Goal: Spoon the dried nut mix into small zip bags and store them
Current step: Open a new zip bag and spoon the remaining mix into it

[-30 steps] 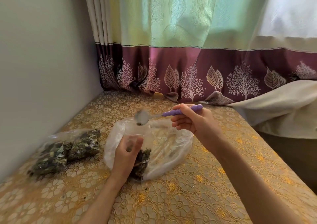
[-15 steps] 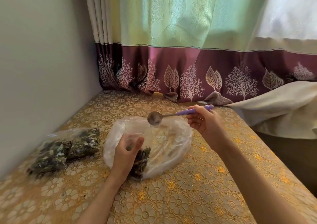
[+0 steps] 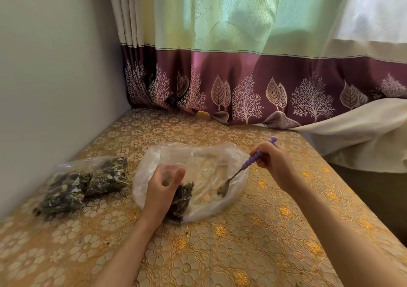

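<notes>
Two hands are seen over the patterned table (image 3: 220,253). A small zip bag (image 3: 179,201), partly filled with dark dried mix, is pinched upright by the left hand (image 3: 160,190) near the table's middle. Just beyond, a purple-handled spoon (image 3: 248,165) is gripped by the right hand (image 3: 273,163), its bowl dipped into the large clear bag (image 3: 209,161). Filled bags (image 3: 81,185) are laid by the left edge, against the wall. A curtain (image 3: 242,77) is hung along the far edge.

Wall (image 3: 55,77) closes table's (image 3: 220,253) left edge; curtain (image 3: 242,88) closes far edge. Filled bags (image 3: 83,183) near left edge. Big bag (image 3: 198,161) mid-table, hands at it. Bare cloth along near edge and right side.
</notes>
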`<state>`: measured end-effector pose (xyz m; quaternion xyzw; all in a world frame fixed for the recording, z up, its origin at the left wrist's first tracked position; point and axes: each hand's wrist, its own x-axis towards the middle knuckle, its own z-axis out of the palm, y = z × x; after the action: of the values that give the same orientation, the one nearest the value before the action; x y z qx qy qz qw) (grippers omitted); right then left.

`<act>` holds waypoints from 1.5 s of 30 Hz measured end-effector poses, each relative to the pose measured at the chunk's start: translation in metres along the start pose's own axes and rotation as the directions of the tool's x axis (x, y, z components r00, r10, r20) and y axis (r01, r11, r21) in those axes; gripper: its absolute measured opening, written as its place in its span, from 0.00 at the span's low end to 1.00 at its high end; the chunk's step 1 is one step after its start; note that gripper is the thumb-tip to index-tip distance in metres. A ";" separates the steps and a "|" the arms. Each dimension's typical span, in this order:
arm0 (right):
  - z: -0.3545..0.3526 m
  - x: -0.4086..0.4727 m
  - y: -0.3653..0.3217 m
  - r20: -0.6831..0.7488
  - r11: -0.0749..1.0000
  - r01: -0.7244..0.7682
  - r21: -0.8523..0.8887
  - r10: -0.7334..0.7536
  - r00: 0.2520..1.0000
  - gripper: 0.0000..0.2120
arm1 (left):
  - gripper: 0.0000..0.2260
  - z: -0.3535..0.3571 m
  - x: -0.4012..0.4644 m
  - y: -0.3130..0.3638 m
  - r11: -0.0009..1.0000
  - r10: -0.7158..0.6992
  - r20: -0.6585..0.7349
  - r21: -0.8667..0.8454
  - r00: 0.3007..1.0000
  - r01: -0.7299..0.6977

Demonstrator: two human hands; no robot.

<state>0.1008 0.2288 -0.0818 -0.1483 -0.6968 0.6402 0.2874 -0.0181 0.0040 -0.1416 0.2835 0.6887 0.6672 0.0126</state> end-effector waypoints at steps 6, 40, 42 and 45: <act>-0.009 -0.003 0.002 0.083 0.997 0.038 -0.072 -0.032 0.996 0.10 | 0.35 0.000 0.000 -0.002 1.000 -0.008 -0.002 -0.012 1.000 0.008; 0.014 0.000 0.030 -0.088 0.920 -0.390 0.021 0.390 0.916 0.18 | 0.35 0.000 0.000 -0.001 1.000 -0.012 0.019 -0.008 1.000 0.012; 0.014 0.002 0.028 -0.082 0.917 -0.394 0.064 0.399 0.913 0.18 | 0.36 0.000 0.000 0.000 1.000 -0.009 0.019 -0.009 1.000 0.009; 0.013 0.006 0.021 -0.101 0.924 -0.364 0.119 0.376 0.921 0.17 | 0.36 0.000 -0.001 0.000 1.000 -0.010 0.022 -0.009 1.000 0.011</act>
<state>0.0850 0.2242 -0.1015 -0.3017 -0.6052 0.7061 0.2101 -0.0175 0.0034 -0.1414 0.2871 0.6868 0.6672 0.0250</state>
